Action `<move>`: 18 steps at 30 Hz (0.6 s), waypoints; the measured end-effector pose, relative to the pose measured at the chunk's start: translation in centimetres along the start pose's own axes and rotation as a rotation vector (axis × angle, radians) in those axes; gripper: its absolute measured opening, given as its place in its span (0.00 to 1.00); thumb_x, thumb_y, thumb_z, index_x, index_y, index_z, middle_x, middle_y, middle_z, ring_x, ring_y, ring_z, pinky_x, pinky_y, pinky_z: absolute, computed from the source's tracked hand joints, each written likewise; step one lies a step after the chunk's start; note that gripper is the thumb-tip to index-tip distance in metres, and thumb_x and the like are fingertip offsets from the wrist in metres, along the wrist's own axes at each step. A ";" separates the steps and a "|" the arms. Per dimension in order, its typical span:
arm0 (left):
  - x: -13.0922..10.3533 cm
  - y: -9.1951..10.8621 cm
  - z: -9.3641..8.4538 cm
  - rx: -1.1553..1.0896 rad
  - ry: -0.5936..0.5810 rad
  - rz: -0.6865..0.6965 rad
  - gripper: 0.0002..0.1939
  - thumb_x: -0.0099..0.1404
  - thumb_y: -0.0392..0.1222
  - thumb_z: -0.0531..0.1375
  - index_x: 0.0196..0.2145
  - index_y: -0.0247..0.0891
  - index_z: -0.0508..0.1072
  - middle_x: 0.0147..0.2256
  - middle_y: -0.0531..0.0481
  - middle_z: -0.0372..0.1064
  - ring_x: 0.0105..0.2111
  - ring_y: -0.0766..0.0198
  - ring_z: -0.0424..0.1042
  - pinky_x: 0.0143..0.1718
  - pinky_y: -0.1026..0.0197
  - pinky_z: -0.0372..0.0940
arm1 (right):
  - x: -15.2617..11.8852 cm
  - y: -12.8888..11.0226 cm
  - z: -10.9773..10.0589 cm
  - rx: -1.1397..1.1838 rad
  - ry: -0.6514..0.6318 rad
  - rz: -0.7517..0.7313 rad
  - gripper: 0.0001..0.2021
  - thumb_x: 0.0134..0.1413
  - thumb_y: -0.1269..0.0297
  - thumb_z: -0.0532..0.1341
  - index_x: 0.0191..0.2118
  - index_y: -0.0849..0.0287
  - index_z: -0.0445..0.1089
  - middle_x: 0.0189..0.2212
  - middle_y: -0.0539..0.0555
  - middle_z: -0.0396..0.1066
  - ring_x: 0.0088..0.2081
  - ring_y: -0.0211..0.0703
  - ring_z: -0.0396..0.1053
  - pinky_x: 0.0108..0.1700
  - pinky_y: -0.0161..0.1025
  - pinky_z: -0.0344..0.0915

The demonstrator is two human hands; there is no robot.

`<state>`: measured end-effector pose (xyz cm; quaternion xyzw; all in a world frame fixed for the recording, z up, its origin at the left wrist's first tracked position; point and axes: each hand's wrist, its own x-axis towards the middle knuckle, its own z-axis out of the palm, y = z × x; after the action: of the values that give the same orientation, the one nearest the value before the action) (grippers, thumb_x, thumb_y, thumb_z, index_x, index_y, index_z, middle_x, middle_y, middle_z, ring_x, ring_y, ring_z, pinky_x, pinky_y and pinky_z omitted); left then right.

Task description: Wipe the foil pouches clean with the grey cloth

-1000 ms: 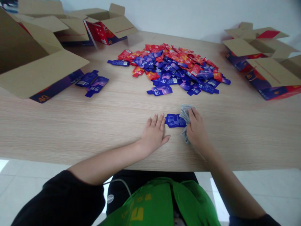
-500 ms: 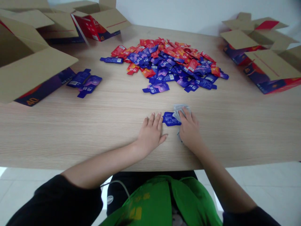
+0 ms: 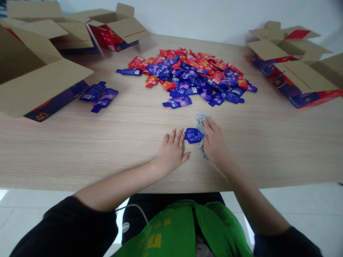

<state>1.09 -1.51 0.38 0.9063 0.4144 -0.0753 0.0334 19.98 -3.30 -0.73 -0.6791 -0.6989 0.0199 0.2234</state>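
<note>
Right grip: my fingers are curled round a crumpled grey cloth (image 3: 201,121); this right hand (image 3: 215,144) sits at 4 o'clock of the dark-blue sachet, and clock directions run from that sachet, 12 pointing away from me.
Left grip: my left hand (image 3: 173,151) lies flattened, fingers extended and thumb apart, clasping nothing, at 8 o'clock.
Dark-blue sachet: flat on the surface (image 3: 128,142) between my hands, printed face up (image 3: 192,135), narrow neck at 9 o'clock.
Why pinned: my left fingertips appear to meet the neck, probably to stop it sliding under the cloth.
In the way: cloth and right hand cover the 3 o'clock end, so I cannot see it.
Sachet heap: red and blue sachets (image 3: 193,76) at 12 o'clock, well apart, perhaps set back to leave my hands room.
Loose pair: two blue sachets (image 3: 105,98) at 10 o'clock, overlapping, just beside a flap-topped carton (image 3: 61,100).
Other cartons: two at 11 o'clock (image 3: 118,37), two at 2 o'clock (image 3: 294,91).
</note>
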 end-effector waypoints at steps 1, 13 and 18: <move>0.0 0.0 0.0 -0.001 -0.004 0.002 0.41 0.76 0.58 0.51 0.73 0.23 0.53 0.75 0.34 0.43 0.74 0.38 0.46 0.70 0.40 0.54 | 0.2 -1.1 0.5 -0.004 -0.039 -0.022 0.31 0.60 0.76 0.47 0.68 0.69 0.64 0.72 0.67 0.56 0.70 0.58 0.56 0.68 0.57 0.58; 0.0 0.1 0.0 0.002 -0.001 0.014 0.41 0.77 0.59 0.50 0.74 0.24 0.52 0.75 0.34 0.42 0.74 0.37 0.47 0.69 0.39 0.54 | -1.9 -0.1 0.3 -0.229 -0.115 0.063 0.30 0.62 0.75 0.48 0.69 0.68 0.63 0.72 0.64 0.57 0.65 0.68 0.59 0.61 0.63 0.62; 0.0 0.1 0.0 0.009 -0.001 0.009 0.40 0.77 0.59 0.50 0.74 0.25 0.53 0.75 0.34 0.43 0.74 0.37 0.47 0.69 0.40 0.55 | -3.4 2.9 -0.1 -0.249 -0.092 0.075 0.31 0.60 0.77 0.49 0.69 0.69 0.63 0.69 0.69 0.60 0.64 0.68 0.61 0.60 0.63 0.64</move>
<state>1.17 -1.58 0.42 0.9082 0.4101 -0.0775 0.0299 22.65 -6.37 -2.53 -0.7256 -0.6796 -0.0276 0.1042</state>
